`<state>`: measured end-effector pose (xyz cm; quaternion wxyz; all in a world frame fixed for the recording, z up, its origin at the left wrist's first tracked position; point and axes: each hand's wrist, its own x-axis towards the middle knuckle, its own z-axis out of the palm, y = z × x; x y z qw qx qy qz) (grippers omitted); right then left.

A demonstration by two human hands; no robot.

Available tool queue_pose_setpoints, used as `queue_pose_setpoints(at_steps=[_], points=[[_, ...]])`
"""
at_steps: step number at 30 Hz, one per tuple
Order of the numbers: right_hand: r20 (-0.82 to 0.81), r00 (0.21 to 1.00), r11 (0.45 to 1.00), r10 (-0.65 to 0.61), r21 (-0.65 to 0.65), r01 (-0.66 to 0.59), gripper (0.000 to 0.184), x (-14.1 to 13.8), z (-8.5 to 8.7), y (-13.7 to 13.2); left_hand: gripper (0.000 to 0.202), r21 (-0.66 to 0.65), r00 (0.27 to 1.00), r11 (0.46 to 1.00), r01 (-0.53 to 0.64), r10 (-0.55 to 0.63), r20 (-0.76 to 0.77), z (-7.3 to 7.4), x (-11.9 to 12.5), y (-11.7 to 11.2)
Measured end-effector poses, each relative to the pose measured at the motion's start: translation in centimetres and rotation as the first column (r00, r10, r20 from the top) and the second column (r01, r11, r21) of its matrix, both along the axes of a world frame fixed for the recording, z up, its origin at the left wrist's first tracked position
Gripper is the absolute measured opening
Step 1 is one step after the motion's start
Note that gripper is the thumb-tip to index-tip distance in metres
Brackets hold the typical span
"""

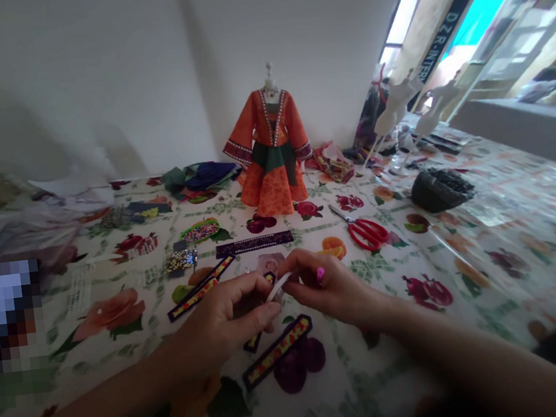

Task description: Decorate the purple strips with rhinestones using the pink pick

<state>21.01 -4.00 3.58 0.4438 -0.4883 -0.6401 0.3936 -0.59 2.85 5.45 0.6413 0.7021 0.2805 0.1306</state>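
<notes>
My left hand (237,310) and my right hand (324,283) meet above the cloth, fingers pinched on a small narrow white piece (278,287). Its exact kind is unclear. A small pink-tipped object (320,274) shows at my right hand's fingers; the rest of it is hidden. Partly under my left fingers lies a dark strip with a patterned edge (254,340). Closer to me is a yellow-and-red strip with a dark border (278,350). Another such strip (197,294) lies left of my hands, and a dark purple strip with white dots (254,244) lies beyond them.
Red-handled scissors (368,233) lie right of my hands. An orange doll dress (273,169) stands on a form by the wall. Bead packets (181,261), folded fabric (208,175), a dark bag (441,188) and white mannequin forms (394,108) occupy the fruit-patterned tablecloth (346,368).
</notes>
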Motion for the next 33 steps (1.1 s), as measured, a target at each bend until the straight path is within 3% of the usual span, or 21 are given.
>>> queue_pose_setpoints(at_steps=[7, 9, 11, 13, 15, 17, 26, 29, 33], points=[[-0.088, 0.994, 0.998, -0.06, -0.026, 0.057, 0.033, 0.4, 0.1, 0.3, 0.012, -0.091, 0.988, 0.99, -0.108, 0.118, 0.104, -0.4, 0.4, -0.5], [-0.002, 0.995, 0.995, -0.099, -0.027, 0.099, 0.032, 1.1, 0.6, 0.5, 0.011, -0.078, 0.98, 0.984, -0.159, 0.167, 0.104, -0.4, 0.4, -0.4], [0.19, 0.97, 0.988, -0.152, 0.006, 0.153, 0.03, 2.1, 0.9, 0.7, 0.011, -0.043, 0.974, 0.978, -0.204, 0.207, 0.095, -0.3, 0.3, -0.4], [0.472, 0.857, 0.978, -0.207, 0.076, 0.194, 0.029, 3.1, 0.9, 1.1, 0.011, 0.003, 0.973, 0.976, -0.217, 0.216, 0.082, -0.2, 0.2, -0.4], [0.703, 0.677, 0.972, -0.22, 0.096, 0.216, 0.028, 3.9, 0.5, 1.5, 0.014, 0.033, 0.974, 0.975, -0.218, 0.216, 0.071, 0.0, 0.1, -0.5], [0.79, 0.578, 0.97, -0.205, 0.085, 0.229, 0.024, 4.4, -0.1, 1.8, 0.016, 0.046, 0.971, 0.971, -0.236, 0.233, 0.055, 0.1, 0.0, -0.6], [0.842, 0.489, 0.969, -0.228, 0.144, 0.203, 0.027, 4.3, -0.5, 1.9, 0.017, 0.076, 0.971, 0.968, -0.24, 0.238, 0.038, -0.4, 0.1, -0.5], [0.766, 0.579, 0.96, -0.28, 0.213, 0.182, 0.027, 3.8, -0.1, 1.6, 0.013, 0.046, 0.966, 0.967, -0.251, 0.247, 0.076, -0.8, 0.0, -0.5], [0.437, 0.875, 0.971, -0.209, 0.196, 0.133, 0.012, 2.0, 0.4, 0.7, 0.015, 0.046, 0.964, 0.967, -0.251, 0.245, 0.101, -1.1, 0.1, -0.5]])
